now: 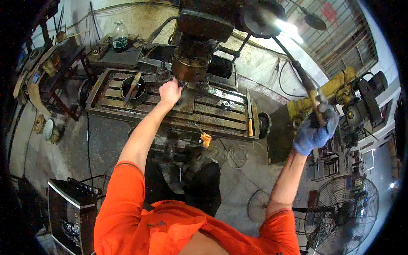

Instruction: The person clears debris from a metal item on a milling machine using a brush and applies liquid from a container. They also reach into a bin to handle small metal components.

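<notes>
My bare left hand is closed just below the machine's round spindle head, over the slotted metal table. What its fingers hold, if anything, is hidden. Out to the right, my right hand, in a blue-grey glove with dark stains, is wrapped round the end of a long machine lever. That lever runs down from the hub beside the bright lamp. Left of my bare hand, a round pot with a wooden-handled brush in it stands on the table.
A file with a yellow handle lies at the table's right end. Small metal parts sit nearer the middle. A yellow machine stands at the right, and a large caged fan at lower right. Cable coils lie on the floor.
</notes>
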`<state>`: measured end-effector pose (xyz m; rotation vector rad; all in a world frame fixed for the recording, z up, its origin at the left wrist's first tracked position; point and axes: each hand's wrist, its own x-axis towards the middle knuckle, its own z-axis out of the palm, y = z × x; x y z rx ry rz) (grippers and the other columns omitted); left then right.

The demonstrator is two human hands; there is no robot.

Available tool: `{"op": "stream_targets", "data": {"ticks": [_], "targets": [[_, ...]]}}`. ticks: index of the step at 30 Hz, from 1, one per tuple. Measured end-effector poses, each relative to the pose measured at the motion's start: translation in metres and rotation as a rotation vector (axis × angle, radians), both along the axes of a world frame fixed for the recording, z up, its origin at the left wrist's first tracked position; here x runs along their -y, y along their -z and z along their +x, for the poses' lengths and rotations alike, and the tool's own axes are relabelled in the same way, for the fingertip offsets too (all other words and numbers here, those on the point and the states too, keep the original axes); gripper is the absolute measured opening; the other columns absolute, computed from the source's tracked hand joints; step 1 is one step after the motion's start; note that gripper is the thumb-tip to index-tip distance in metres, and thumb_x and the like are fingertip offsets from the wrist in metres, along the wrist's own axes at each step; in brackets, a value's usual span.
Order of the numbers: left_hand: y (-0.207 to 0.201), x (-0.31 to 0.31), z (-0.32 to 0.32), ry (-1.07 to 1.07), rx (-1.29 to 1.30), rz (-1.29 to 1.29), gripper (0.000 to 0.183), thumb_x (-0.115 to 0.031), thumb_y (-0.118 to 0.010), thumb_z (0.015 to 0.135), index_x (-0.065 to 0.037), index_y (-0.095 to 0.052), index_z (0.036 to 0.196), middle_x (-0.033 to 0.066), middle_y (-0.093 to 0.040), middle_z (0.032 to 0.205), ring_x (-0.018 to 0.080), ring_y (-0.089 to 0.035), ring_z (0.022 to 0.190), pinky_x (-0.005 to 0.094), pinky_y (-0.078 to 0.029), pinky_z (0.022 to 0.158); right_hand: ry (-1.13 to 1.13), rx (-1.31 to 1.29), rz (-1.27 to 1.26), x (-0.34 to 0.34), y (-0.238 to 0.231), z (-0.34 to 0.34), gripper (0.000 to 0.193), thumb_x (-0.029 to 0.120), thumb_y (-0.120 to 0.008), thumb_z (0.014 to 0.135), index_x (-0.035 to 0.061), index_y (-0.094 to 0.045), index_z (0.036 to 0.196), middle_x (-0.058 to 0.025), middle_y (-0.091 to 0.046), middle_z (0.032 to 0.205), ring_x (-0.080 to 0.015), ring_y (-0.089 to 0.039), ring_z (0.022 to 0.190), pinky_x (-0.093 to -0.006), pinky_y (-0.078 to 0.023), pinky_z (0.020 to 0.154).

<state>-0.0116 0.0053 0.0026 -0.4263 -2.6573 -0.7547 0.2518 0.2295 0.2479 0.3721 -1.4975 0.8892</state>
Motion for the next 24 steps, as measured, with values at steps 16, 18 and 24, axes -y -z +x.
{"op": "stream_targets", "data": {"ticks": [16, 18, 24], "targets": [[-0.041, 0.096, 0.036, 0.138, -0.047, 0.079, 0.033, -0.030, -0.064, 0.073, -0.006, -0.058, 0.095, 0.0134, -0.062, 0.073, 0.0308, -0.060, 0.072, 0.0400, -0.047, 0.061, -0.037, 0.025, -0.128, 0.002, 0.009, 0.000, 0.030, 0.028, -0.040, 0.087, 0.0017, -0.052, 0.077, -0.0092, -0.056, 0.083, -0.0211, -0.053, 0.085, -0.0330, -0.039, 0.082], [-0.053, 0.136, 0.054, 0.077, -0.072, 0.118, 0.031, -0.028, -0.063, 0.075, -0.006, -0.058, 0.097, 0.0124, -0.062, 0.072, 0.0297, -0.060, 0.069, 0.0386, -0.047, 0.059, 0.028, 0.017, -0.111, 0.003, 0.011, -0.002, 0.031, 0.028, -0.040, 0.088, 0.0014, -0.052, 0.078, -0.0093, -0.056, 0.081, -0.0223, -0.053, 0.083, -0.0359, -0.039, 0.082], [-0.047, 0.241, 0.098, -0.120, -0.126, 0.049, 0.032, -0.025, -0.062, 0.076, -0.005, -0.056, 0.100, 0.0122, -0.062, 0.070, 0.0288, -0.061, 0.067, 0.0361, -0.045, 0.056, 0.075, -0.009, -0.018, 0.007, 0.026, -0.001, 0.030, 0.024, -0.038, 0.089, 0.0006, -0.052, 0.076, -0.0100, -0.058, 0.084, -0.0215, -0.054, 0.080, -0.0352, -0.039, 0.082]]}}
